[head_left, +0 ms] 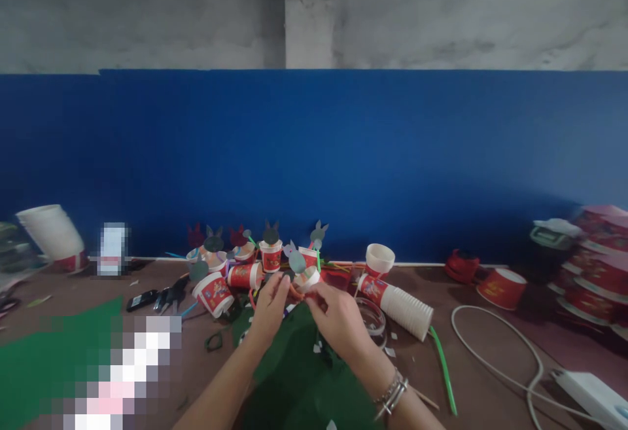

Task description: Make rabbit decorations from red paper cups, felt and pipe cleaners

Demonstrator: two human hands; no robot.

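The orange stem [296,293] lies between the two hands, above the green sheet [289,377] and in front of the row of red paper cups [271,258]. It appears to be a thin, light, fuzzy craft stem; judged by its look, it should bend readily, retain a set curve and offer good friction to bare fingertips. Take hold near each end and leave the middle free for shaping; a hard squeeze in one place would probably kink it. The small cup [309,277] sits directly beyond the fingertips, with its pale rim visible; it should be light and thin-walled, so support it at the rim or lower wall without pressing the sides inward. The grey rabbit cut-out [297,261] above the cup looks flat and easily creased; handle it by the edge. The left hand [271,300] is nearly closed, with thumb and forefinger pinched together at the near-left end of the stem. The right hand [338,312] is curled palm-down, with thumb and fingers gathered at the stem's opposite end, close to the small cup. Because the fingers cover the contact area, whether the right hand also bears on the cup cannot be confirmed.
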